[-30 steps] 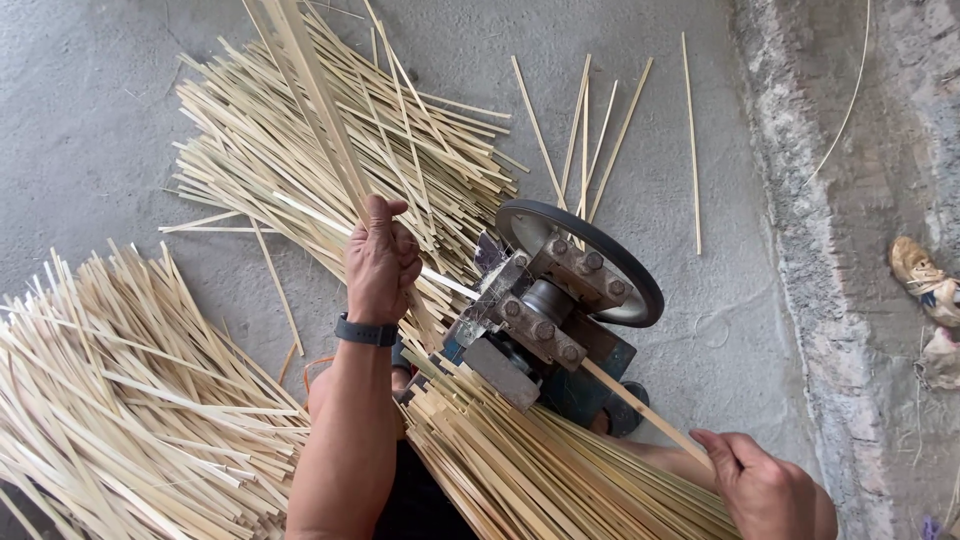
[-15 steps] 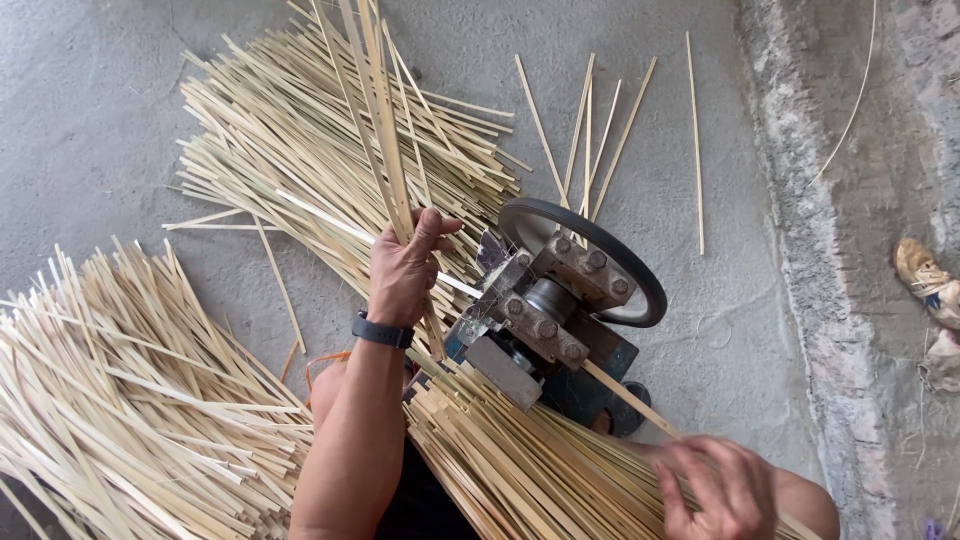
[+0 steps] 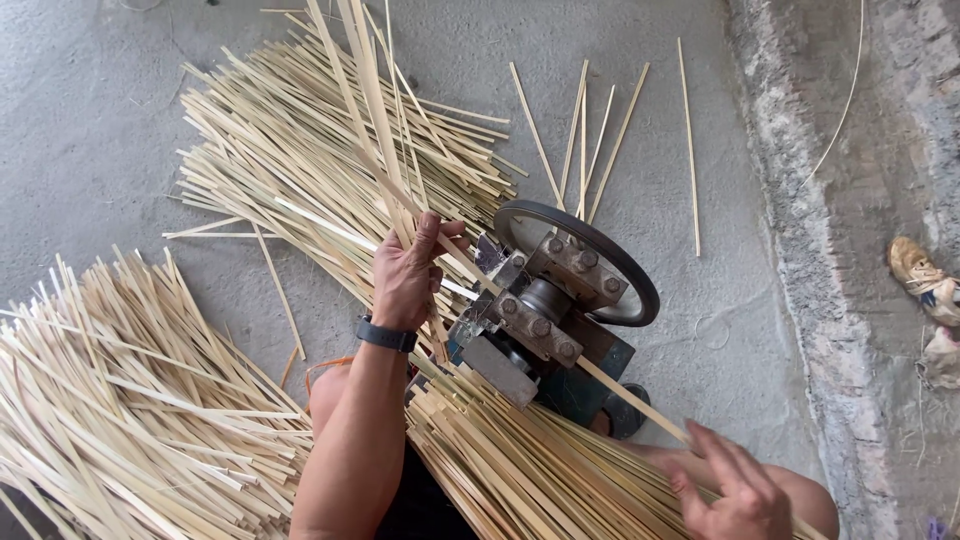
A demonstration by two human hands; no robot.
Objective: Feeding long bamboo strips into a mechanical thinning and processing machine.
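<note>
**Head view: two hands feed bamboo strips through a splitting machine**

The left hand [image 3: 405,275] is closed around a few long bamboo strips [image 3: 368,110], fingers clamped on them just beside the machine [image 3: 545,320]. The strips rise from the hand toward the far edge of the floor [image 3: 90,110], above a loose pile [image 3: 300,170] lying there. A black watch [image 3: 386,335] sits on the left wrist.

The machine, a metal block with bolts and a dark wheel [image 3: 590,255], stands on the concrete floor between the hands. One strip [image 3: 630,395] comes out of its near side and runs to the right hand [image 3: 735,490] at the near edge. That hand's fingers are spread apart, resting on the strip; I cannot tell whether they grip it.

A bundle [image 3: 510,470] lies under the machine toward the person. Another heap [image 3: 120,400] fills the near left corner. A few single sticks [image 3: 585,130] lie beyond the wheel. A shoe [image 3: 920,275] lies at the right edge.
</note>
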